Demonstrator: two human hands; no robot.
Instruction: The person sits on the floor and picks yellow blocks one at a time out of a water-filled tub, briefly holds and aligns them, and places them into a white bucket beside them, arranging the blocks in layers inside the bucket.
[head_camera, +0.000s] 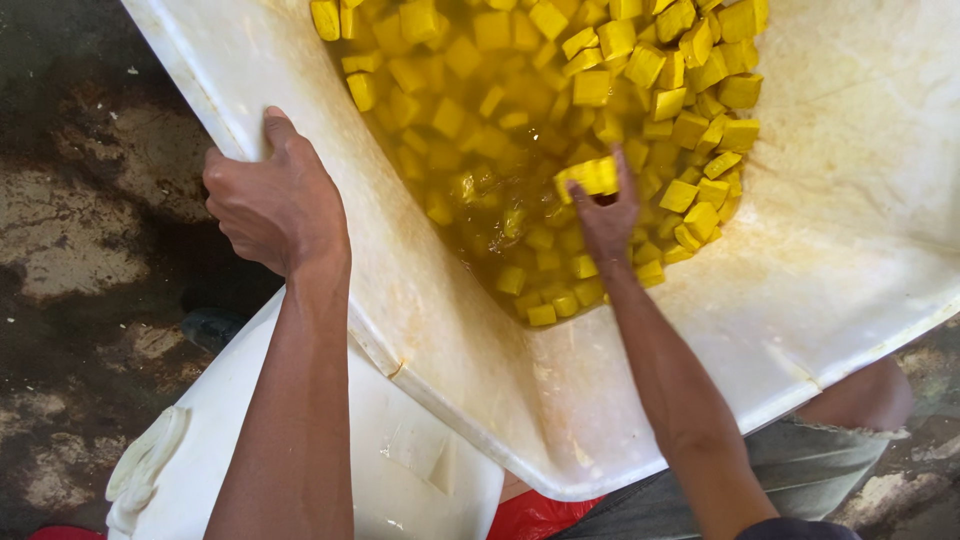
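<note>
A large white tub (820, 260) is tipped toward me and holds many yellow cubes (690, 100) lying in yellow liquid (480, 190). My left hand (275, 195) grips the tub's left rim, thumb over the edge. Inside the tub my right hand (605, 215) is closed on a couple of yellow cubes (590, 175), lifted just above the liquid. More cubes lie around and under that hand.
A white plastic container (400, 470) stands below the tub's lower rim. A red object (535, 518) shows beneath it. My knee in grey shorts (800, 460) is at the lower right. The dark floor (90, 250) is wet and stained on the left.
</note>
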